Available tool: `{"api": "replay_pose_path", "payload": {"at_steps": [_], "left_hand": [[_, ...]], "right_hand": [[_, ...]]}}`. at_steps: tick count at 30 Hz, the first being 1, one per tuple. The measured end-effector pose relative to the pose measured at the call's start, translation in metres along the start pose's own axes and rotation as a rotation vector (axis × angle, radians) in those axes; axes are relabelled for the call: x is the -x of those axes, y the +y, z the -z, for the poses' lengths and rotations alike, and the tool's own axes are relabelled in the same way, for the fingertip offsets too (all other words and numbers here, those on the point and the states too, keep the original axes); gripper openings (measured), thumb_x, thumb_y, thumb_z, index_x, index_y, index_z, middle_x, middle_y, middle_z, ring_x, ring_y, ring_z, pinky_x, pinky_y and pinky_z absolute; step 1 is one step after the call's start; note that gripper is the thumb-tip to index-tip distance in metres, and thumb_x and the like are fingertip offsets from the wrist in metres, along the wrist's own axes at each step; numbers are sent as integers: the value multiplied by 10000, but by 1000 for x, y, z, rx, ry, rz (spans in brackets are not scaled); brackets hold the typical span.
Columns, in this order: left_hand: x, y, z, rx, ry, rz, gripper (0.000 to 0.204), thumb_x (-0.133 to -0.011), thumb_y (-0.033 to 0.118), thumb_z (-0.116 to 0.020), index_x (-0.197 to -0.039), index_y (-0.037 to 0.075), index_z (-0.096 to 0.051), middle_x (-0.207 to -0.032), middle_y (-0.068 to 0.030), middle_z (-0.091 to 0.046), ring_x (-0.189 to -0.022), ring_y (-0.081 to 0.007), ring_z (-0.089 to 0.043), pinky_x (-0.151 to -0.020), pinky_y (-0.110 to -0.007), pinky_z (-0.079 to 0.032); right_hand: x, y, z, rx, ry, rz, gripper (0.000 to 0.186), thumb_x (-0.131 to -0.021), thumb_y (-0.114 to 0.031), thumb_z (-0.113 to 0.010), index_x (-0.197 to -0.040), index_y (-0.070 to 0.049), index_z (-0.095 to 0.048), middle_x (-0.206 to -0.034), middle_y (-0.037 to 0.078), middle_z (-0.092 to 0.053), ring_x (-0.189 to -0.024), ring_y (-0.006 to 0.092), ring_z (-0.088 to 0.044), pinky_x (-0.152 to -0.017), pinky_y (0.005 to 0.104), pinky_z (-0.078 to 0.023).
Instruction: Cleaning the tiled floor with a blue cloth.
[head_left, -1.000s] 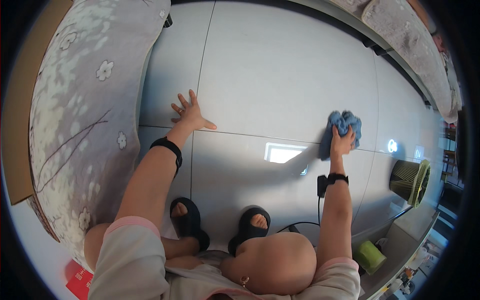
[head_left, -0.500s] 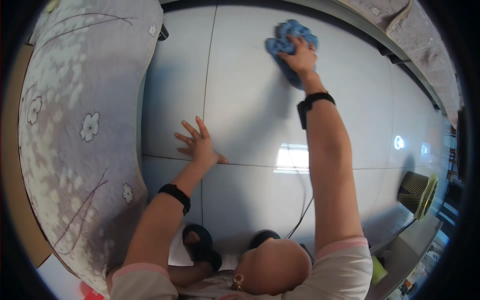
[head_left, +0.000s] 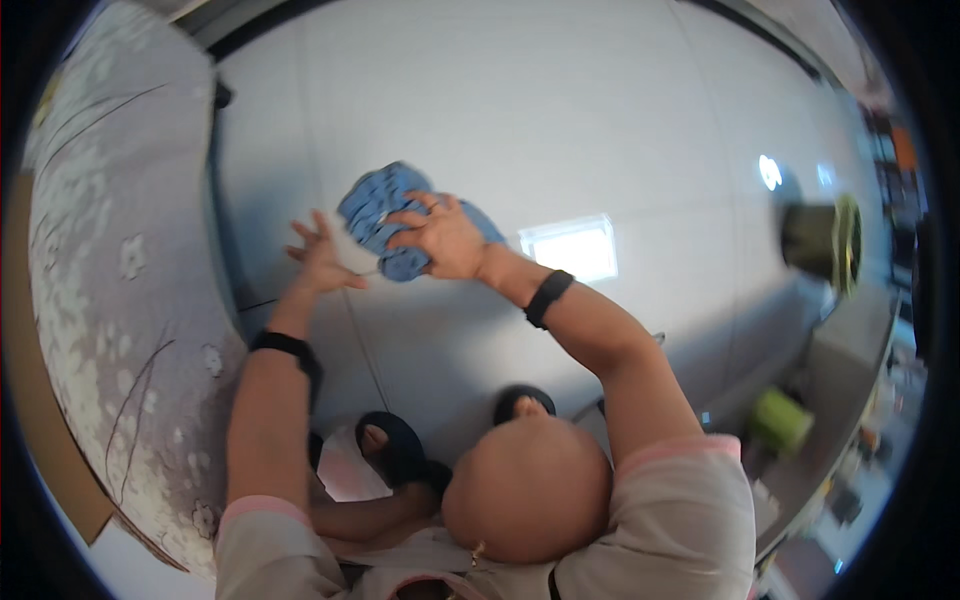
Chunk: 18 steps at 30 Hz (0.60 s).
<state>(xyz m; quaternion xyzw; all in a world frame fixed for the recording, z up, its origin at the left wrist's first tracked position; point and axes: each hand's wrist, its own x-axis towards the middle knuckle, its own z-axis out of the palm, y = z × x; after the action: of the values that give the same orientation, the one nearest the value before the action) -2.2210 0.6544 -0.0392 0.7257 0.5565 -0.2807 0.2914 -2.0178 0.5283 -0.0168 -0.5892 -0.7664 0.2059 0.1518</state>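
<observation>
A crumpled blue rag [head_left: 378,205] lies on the pale tiled floor [head_left: 450,110], left of the middle of the view. My right hand [head_left: 450,240] presses on it from above, fingers bent over its folds, and the arm reaches in from the lower right. Part of the rag shows beyond the far side of the hand. Close by on the left, my left hand [head_left: 322,262] is open and holds nothing. Its fingers are spread and its thumb points toward the rag; it leans on or hovers just over the tiles.
A bed or sofa with a flowered cover [head_left: 130,300] borders the left side. A dark low furniture edge runs along the back. On the right stand a dark waste bin [head_left: 820,240], a green object [head_left: 780,420] and a grey cabinet [head_left: 850,340]. My black slippers [head_left: 392,450] are near the front.
My right hand has drawn the rag from the far right back toward me and leftward, close to my left hand. The whole view has also shifted and turned.
</observation>
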Motion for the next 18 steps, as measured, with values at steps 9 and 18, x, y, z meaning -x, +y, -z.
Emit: {"api": "replay_pose_path", "payload": {"at_steps": [9,18], "left_hand": [[16,6,-2,-156,-36,-54,1447,-423,292,-878,-1351,94,215,-1384,-283,211,-1255,-510,153,-1049,-541,-53],[24,-7,-17,-148,-48,-123,1449,-425,295,-875,-1351,166,233,-1394,-203,267,-1245,-503,201,-1024,-593,-108]], "right_hand": [[115,-64,-60,54,136,47,437,-570,-220,-717,-992,-244,-606,-1218,-11,-443,-1199,323,-306,-855,558,-343],[239,98,9,208,806,-978,540,-577,-162,-702,-1094,-220,-559,-1232,76,-466,-1151,406,-335,-899,531,-313]]}}
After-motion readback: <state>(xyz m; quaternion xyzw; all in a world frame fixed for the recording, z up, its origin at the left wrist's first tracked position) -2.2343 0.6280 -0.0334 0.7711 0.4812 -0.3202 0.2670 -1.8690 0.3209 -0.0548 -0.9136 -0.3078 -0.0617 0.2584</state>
